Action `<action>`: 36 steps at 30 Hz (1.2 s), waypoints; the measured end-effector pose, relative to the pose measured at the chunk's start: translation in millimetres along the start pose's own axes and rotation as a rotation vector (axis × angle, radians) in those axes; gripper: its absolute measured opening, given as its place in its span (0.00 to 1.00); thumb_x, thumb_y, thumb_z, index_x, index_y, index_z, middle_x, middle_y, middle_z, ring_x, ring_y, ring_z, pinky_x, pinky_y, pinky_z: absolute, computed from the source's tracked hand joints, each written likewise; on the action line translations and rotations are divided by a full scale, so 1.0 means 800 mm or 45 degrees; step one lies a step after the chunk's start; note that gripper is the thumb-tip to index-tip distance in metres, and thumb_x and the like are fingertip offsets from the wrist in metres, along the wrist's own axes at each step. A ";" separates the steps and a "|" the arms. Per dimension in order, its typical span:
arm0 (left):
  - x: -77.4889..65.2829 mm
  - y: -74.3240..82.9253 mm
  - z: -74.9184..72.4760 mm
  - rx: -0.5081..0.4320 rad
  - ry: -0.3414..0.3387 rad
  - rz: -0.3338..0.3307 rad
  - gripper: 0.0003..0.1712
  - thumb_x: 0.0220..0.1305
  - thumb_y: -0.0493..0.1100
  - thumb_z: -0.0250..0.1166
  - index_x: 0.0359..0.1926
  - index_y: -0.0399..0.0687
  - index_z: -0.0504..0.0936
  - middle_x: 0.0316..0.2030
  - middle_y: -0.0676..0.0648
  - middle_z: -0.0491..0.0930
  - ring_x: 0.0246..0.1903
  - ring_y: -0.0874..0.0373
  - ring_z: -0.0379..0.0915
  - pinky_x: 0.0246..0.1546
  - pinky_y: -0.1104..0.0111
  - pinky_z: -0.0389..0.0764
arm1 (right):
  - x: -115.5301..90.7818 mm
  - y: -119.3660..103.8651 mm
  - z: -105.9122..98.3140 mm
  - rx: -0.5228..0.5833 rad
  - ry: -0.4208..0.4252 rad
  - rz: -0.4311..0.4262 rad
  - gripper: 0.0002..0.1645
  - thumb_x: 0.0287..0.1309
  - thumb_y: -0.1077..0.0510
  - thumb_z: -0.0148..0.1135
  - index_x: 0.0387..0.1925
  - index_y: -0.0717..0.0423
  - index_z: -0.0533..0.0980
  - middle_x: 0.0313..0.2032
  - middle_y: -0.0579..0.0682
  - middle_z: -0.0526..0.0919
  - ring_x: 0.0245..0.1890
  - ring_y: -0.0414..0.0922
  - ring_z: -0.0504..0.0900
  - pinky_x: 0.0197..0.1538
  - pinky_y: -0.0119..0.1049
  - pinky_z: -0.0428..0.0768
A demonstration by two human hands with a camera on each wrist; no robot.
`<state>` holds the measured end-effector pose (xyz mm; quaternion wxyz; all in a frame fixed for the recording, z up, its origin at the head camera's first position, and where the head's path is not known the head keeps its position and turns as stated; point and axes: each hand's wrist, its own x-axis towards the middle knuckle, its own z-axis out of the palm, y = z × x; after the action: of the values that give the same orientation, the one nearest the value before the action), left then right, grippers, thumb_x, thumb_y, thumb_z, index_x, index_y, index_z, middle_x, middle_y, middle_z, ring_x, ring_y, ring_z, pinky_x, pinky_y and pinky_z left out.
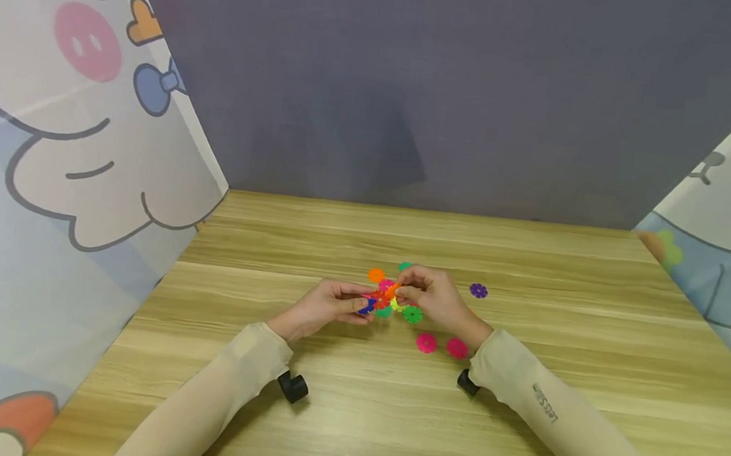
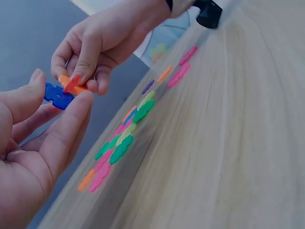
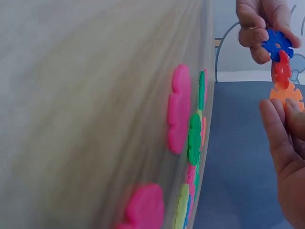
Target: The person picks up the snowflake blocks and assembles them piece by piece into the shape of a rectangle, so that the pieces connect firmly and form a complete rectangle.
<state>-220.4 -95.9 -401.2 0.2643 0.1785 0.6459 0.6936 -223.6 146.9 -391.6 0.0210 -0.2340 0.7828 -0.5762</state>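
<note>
Above the scattered pieces, my left hand [image 1: 323, 307] pinches a blue notched plastic disc [image 3: 277, 45] between thumb and fingers. Facing it, my right hand [image 1: 437, 299] grips an orange notched disc [image 3: 286, 93] by its edge. A red notched disc [image 3: 282, 70] stands between the two, set crosswise to them. In the right wrist view the three form a short chain, with the red edge meeting both the blue and the orange one. My right fingertips cover part of the orange disc.
Several flat notched discs lie on the wooden table [image 1: 351, 413], among them a green disc [image 1: 412, 314], a pink disc [image 1: 426, 343] under the right forearm's side, an orange disc [image 1: 377, 275] and a purple disc [image 1: 479, 290]. A grey panel [image 1: 374, 114] rises behind.
</note>
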 end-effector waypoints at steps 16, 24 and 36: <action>0.005 0.002 0.005 -0.063 0.005 0.010 0.22 0.73 0.28 0.54 0.64 0.22 0.69 0.54 0.33 0.78 0.41 0.54 0.84 0.50 0.60 0.82 | 0.001 -0.001 -0.003 -0.038 0.018 -0.004 0.03 0.62 0.73 0.62 0.37 0.68 0.79 0.31 0.58 0.85 0.31 0.50 0.86 0.38 0.46 0.87; 0.004 0.004 0.002 -0.053 0.015 0.010 0.21 0.71 0.26 0.55 0.63 0.22 0.70 0.46 0.40 0.82 0.40 0.54 0.84 0.51 0.55 0.81 | 0.005 -0.012 -0.007 -0.045 -0.016 0.007 0.04 0.62 0.74 0.61 0.37 0.68 0.79 0.33 0.60 0.85 0.32 0.53 0.86 0.39 0.47 0.87; 0.002 0.002 -0.004 -0.001 -0.063 0.039 0.25 0.69 0.27 0.59 0.65 0.25 0.69 0.48 0.36 0.83 0.46 0.44 0.83 0.51 0.51 0.81 | 0.008 -0.016 -0.005 -0.122 -0.065 -0.003 0.03 0.60 0.72 0.65 0.34 0.64 0.80 0.33 0.56 0.86 0.34 0.50 0.86 0.41 0.51 0.86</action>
<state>-223.5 -97.2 -400.4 0.2695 0.2053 0.6362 0.6931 -226.2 145.5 -377.3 0.0288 -0.2503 0.8084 -0.5320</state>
